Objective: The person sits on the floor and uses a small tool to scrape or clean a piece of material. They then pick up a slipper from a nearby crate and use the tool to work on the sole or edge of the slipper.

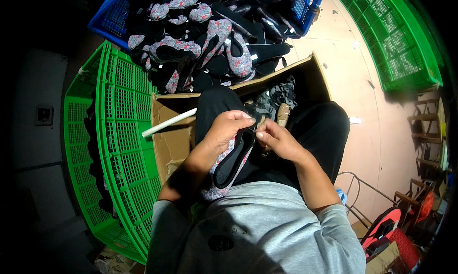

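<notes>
A floral slip-on shoe (225, 172), grey with pink and red and with a black lining, lies across my lap with one end up at my hands. My left hand (225, 130) is closed on that upper end, thumb and fingers pressed together at its edge. Close beside it, my right hand (280, 139) pinches with thumb and forefinger at a thin dark bit at the shoe's edge. Whether that is thread, strap or trim is too small to tell. The fingers partly hide the shoe's upper end.
Beyond my knees, a blue crate (110, 17) overflows with floral and black shoes (241, 59). A cardboard box (174, 139) holding dark scraps (282, 95) and a white tube (169, 122) are near my legs. Green crates (125, 145) stand left, another green crate (389, 40) far right.
</notes>
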Demonstrator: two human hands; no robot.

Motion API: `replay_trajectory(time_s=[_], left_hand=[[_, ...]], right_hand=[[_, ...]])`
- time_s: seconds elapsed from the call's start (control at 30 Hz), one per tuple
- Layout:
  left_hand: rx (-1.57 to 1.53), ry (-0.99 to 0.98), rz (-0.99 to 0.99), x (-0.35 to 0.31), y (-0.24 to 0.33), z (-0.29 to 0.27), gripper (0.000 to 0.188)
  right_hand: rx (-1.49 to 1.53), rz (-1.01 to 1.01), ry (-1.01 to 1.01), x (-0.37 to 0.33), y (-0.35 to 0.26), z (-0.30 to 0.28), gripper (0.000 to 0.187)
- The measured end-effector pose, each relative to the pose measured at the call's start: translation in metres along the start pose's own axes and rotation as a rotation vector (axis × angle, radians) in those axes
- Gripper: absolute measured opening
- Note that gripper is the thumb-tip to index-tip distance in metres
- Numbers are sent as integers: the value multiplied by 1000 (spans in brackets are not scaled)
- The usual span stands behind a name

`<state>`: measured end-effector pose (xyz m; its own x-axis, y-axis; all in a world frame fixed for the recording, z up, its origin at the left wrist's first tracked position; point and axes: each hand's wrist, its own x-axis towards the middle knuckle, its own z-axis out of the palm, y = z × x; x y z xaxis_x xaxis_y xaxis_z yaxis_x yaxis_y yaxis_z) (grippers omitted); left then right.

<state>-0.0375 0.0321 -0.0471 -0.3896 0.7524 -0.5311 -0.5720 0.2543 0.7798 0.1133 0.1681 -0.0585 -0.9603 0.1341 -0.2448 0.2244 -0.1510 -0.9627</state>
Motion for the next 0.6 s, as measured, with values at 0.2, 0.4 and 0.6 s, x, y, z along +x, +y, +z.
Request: replay_trajectory(time_s=[0.2,0.4,0.6], left_hand=[[14,11,-3,2,-2,0,6],[19,18,1,2,-2,1,6],[15,22,-21,2,-1,2,6]], right_hand=[[-38,4,12,0,-1,1,17],[-7,6,2,0,0,1,17],[32,8,10,2,7,2,16]])
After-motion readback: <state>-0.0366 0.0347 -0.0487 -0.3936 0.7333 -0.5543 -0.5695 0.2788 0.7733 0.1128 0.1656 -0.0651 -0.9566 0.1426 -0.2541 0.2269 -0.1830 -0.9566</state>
